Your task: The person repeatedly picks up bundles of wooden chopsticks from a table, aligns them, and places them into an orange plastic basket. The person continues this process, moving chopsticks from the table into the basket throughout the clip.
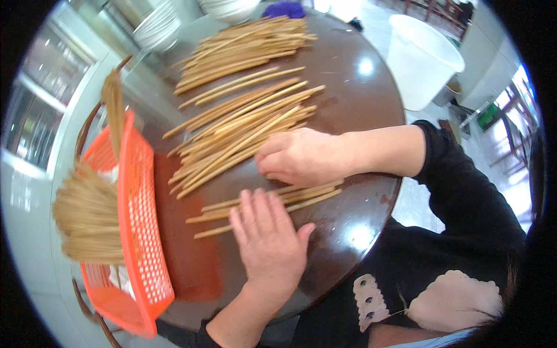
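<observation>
Several wooden chopsticks (pixel 304 198) lie loose near me on the dark round table. My left hand (pixel 267 235) rests flat across them, fingers extended and slightly spread. Above them my right hand (pixel 293 158) is curled at the near edge of a larger spread of chopsticks (pixel 243 130); its fingertips are hidden beneath it, so any grasp does not show. Farther back lie two separate chopsticks (pixel 248 87) and another dense pile of chopsticks (pixel 248 48).
An orange perforated plastic basket (pixel 145 217) at the left holds thick chopstick bundles (pixel 91 217). Stacked white bowls (pixel 159 28) and a purple cloth (pixel 283 9) are at the far side. A white plastic bin (pixel 420 61) stands beyond the table's right edge.
</observation>
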The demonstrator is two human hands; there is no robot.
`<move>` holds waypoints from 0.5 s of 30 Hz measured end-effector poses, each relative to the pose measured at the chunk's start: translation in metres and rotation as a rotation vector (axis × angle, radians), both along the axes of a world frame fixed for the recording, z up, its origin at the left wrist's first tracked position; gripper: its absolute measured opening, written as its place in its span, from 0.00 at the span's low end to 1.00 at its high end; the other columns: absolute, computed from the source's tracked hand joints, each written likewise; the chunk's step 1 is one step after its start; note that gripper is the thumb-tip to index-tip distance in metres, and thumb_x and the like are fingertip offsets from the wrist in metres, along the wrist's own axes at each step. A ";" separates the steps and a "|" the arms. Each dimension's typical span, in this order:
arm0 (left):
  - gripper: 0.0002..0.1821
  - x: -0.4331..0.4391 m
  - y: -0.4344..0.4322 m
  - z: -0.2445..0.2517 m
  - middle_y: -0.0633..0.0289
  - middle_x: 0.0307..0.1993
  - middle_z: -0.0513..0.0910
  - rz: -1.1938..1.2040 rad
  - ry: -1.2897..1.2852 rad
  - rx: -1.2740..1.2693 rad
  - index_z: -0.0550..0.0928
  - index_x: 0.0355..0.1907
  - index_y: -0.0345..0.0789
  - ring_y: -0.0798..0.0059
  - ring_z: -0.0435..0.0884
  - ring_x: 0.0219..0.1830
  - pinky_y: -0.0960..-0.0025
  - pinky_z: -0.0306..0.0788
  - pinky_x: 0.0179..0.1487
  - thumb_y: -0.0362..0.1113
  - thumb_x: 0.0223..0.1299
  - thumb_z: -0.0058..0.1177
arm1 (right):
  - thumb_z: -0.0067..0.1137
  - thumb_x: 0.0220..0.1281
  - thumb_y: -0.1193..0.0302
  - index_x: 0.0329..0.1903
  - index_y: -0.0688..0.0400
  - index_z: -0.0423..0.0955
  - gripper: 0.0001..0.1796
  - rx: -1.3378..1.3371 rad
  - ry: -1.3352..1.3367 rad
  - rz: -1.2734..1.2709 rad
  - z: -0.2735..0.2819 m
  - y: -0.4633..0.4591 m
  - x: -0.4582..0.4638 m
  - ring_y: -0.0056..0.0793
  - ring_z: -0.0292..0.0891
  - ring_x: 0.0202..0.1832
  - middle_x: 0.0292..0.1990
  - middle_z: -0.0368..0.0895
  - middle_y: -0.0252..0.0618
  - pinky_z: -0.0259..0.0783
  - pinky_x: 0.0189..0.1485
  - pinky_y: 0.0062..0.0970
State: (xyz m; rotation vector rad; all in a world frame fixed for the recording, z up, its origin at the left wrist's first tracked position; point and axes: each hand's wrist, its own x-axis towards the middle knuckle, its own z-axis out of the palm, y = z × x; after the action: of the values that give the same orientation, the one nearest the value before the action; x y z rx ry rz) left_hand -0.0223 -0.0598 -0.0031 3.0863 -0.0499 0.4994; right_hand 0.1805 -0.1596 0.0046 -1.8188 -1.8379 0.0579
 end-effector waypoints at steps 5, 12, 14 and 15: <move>0.46 0.012 0.008 0.001 0.35 0.68 0.65 -0.035 0.091 -0.018 0.65 0.66 0.18 0.40 0.59 0.74 0.39 0.52 0.75 0.52 0.57 0.65 | 0.59 0.53 0.68 0.38 0.61 0.81 0.12 -0.027 -0.420 -0.203 -0.010 0.006 0.011 0.41 0.77 0.52 0.44 0.81 0.43 0.74 0.54 0.38; 0.42 0.006 0.017 0.000 0.39 0.67 0.68 -0.043 0.127 0.033 0.68 0.65 0.22 0.41 0.63 0.72 0.40 0.56 0.73 0.54 0.61 0.62 | 0.62 0.55 0.67 0.42 0.59 0.84 0.13 -0.084 -0.341 -0.238 -0.002 0.004 0.008 0.42 0.77 0.55 0.47 0.83 0.43 0.75 0.56 0.38; 0.41 0.007 0.018 0.000 0.40 0.66 0.69 -0.057 0.104 0.052 0.68 0.65 0.22 0.41 0.64 0.71 0.40 0.58 0.72 0.53 0.61 0.62 | 0.60 0.55 0.68 0.39 0.58 0.83 0.11 -0.097 -0.355 -0.255 0.002 0.002 0.010 0.42 0.78 0.51 0.43 0.82 0.43 0.77 0.51 0.38; 0.41 0.007 0.018 0.000 0.40 0.66 0.69 -0.063 0.091 0.060 0.69 0.65 0.23 0.42 0.65 0.70 0.40 0.58 0.72 0.53 0.61 0.62 | 0.59 0.55 0.68 0.38 0.58 0.82 0.10 -0.126 -0.363 -0.256 0.003 0.002 0.012 0.42 0.79 0.49 0.41 0.82 0.43 0.77 0.48 0.38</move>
State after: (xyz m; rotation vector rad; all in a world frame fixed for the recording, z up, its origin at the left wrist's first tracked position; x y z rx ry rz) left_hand -0.0149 -0.0415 -0.0035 3.1498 -0.1638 0.3616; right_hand 0.1930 -0.1575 0.0072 -2.2587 -1.8497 -0.2743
